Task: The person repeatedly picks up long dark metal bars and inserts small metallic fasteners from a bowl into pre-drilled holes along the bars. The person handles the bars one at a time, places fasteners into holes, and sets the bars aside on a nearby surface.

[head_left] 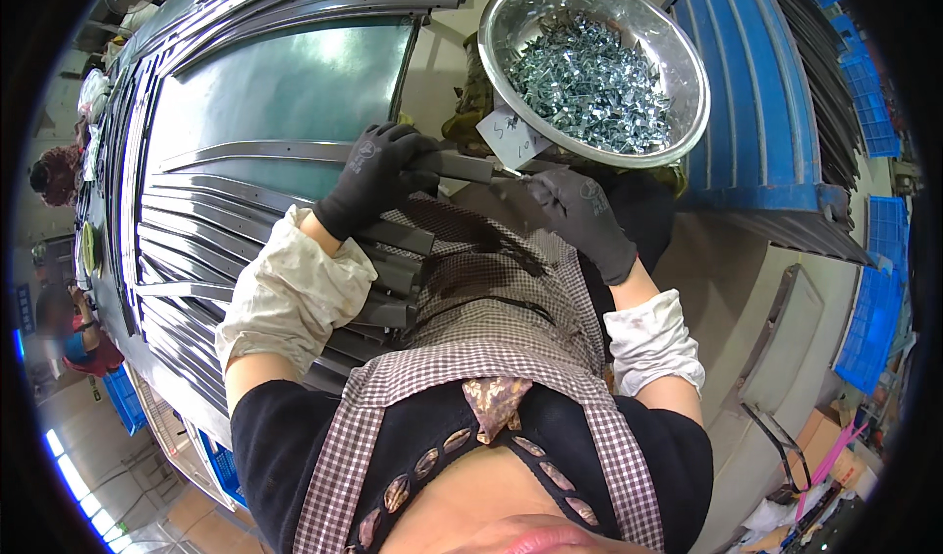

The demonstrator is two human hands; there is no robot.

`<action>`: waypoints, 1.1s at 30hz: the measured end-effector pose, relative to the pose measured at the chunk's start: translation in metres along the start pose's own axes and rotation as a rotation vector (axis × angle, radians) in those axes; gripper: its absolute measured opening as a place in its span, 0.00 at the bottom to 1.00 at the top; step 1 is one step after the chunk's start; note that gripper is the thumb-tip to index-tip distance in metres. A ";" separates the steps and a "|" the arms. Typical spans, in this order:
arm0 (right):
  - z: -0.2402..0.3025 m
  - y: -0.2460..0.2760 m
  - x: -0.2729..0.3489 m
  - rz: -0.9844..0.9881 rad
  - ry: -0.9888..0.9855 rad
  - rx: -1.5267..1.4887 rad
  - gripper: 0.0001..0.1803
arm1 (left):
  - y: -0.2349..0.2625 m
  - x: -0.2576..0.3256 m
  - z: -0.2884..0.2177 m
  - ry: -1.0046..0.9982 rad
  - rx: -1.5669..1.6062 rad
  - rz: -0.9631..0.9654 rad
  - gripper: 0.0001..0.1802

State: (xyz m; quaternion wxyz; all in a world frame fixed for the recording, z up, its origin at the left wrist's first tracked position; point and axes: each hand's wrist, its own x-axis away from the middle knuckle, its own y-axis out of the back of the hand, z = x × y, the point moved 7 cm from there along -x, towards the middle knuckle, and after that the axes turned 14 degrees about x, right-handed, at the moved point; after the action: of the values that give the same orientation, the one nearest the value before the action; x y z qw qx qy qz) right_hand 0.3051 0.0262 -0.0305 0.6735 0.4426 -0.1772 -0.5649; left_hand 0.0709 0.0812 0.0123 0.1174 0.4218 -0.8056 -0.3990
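Running left to right past the table (295, 83), the dark strip (466, 167) sits grasped in the worker's left hand (381, 176); its end points at the right hand (582, 212), pinching a small bright piece (511, 171) just beside it

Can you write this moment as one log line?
left hand: gripping dark strip | right hand: at strip's end, by small shiny piece | bowl: holds piled metal pieces
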 end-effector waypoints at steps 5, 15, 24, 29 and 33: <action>0.001 -0.006 0.004 0.077 0.079 0.112 0.11 | 0.000 0.002 0.003 0.006 0.024 -0.008 0.21; 0.013 -0.005 0.000 0.051 0.124 0.109 0.07 | -0.003 0.003 0.003 -0.017 0.030 0.017 0.21; 0.040 -0.009 -0.014 0.097 0.273 0.299 0.08 | 0.001 0.009 -0.003 -0.115 -0.001 0.040 0.18; 0.039 0.004 -0.007 0.074 0.239 0.336 0.08 | 0.001 0.001 -0.009 -0.101 0.017 0.086 0.16; 0.011 0.018 -0.001 0.008 0.170 0.289 0.09 | 0.002 0.002 -0.018 -0.071 -0.009 0.112 0.21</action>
State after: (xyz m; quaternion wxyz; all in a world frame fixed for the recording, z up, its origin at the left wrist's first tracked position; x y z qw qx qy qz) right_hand 0.3071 0.0223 -0.0100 0.6178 0.5803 -0.2008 -0.4912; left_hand 0.0776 0.0703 0.0252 0.1130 0.3611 -0.8298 -0.4103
